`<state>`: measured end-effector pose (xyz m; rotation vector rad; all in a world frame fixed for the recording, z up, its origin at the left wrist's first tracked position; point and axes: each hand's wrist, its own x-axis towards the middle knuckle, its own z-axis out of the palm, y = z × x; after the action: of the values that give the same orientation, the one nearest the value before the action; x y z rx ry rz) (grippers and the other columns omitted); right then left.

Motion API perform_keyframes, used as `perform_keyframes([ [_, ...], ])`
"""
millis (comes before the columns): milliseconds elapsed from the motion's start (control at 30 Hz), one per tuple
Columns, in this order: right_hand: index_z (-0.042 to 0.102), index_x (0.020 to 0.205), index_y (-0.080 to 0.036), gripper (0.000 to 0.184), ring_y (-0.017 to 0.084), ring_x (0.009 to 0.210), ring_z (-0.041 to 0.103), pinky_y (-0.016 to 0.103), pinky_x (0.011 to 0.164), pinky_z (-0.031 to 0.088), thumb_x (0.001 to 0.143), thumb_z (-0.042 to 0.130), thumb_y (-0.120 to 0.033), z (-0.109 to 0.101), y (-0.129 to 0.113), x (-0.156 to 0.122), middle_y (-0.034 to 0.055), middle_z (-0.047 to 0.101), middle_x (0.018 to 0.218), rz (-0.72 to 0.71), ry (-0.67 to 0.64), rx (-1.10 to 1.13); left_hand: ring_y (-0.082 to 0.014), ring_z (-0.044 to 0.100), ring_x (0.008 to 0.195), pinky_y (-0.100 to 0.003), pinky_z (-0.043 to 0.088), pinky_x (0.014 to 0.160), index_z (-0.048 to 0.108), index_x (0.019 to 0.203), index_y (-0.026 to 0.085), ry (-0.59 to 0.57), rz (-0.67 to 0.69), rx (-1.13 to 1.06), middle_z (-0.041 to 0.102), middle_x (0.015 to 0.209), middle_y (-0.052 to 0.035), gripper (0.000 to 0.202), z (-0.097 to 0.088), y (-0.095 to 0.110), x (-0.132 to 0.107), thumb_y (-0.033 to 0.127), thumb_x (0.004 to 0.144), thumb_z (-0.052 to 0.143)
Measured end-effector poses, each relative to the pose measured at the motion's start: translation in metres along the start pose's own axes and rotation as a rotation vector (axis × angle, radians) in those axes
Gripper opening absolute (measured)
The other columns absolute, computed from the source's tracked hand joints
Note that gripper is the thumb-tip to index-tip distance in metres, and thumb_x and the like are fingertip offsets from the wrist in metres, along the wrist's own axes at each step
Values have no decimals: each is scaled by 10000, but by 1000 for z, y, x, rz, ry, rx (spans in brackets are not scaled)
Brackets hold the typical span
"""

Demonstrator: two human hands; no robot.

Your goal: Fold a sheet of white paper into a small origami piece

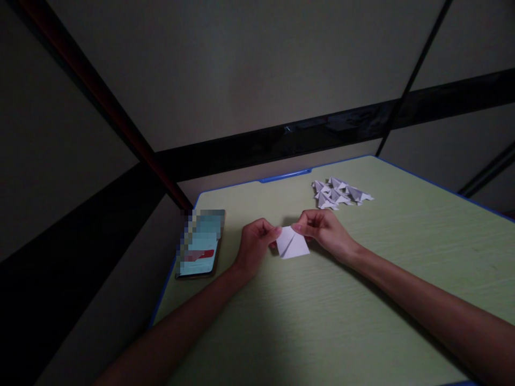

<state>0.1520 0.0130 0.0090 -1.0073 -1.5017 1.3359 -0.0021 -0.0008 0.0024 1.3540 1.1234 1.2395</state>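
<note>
Head view: I see my left hand [254,244] and right hand [322,229] both pinching a folded white paper [292,244] over the counter [362,300]. Folded paper pieces [340,193] lie far right; a phone [200,244] lies left.

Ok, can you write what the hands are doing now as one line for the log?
left hand: pinching white paper | right hand: pinching white paper | folded paper pile: beyond hands | phone: left of hands
</note>
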Motion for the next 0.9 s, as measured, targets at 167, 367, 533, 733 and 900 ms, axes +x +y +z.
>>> perform_keyframes([
  [167, 451, 514, -142, 252, 41, 397, 318, 213, 404, 203, 632, 599, -308, 1, 1, 1, -60, 401, 418, -20, 5, 15, -49, 420, 416, -169, 314, 430, 480, 526, 133, -20, 6, -48, 478, 442, 57, 179, 1, 3, 0, 228, 645, 574],
  [367, 493, 567, -135, 224, 47, 414, 354, 210, 412, 252, 641, 590, -322, 3, -1, 0, -52, 429, 453, -61, 81, 17, -58, 451, 460, -172, 326, 440, 583, 608, 95, -133, -94, 11, 544, 506, 21, 133, 5, 4, 0, 226, 631, 580],
  [533, 499, 665, -152, 185, 58, 471, 422, 211, 454, 324, 571, 647, -209, 5, -4, -2, -41, 490, 546, -130, 157, 17, -75, 488, 488, -176, 352, 437, 635, 709, 85, -25, -41, -17, 611, 585, -21, 195, 3, 2, 0, 258, 649, 569],
  [733, 495, 662, -153, 195, 53, 444, 397, 210, 429, 305, 551, 653, -185, 7, -2, -3, -53, 464, 498, -105, 102, 14, -66, 482, 487, -159, 366, 421, 652, 760, 98, -30, -23, 22, 626, 607, -26, 210, 4, 1, 1, 260, 654, 573],
  [900, 487, 689, -158, 218, 56, 454, 408, 208, 428, 312, 545, 650, -165, 7, -5, -3, -54, 467, 516, -130, 132, 33, -64, 480, 488, -153, 368, 412, 652, 782, 110, -41, -10, 42, 625, 614, -23, 212, 5, 0, 1, 261, 662, 565],
])
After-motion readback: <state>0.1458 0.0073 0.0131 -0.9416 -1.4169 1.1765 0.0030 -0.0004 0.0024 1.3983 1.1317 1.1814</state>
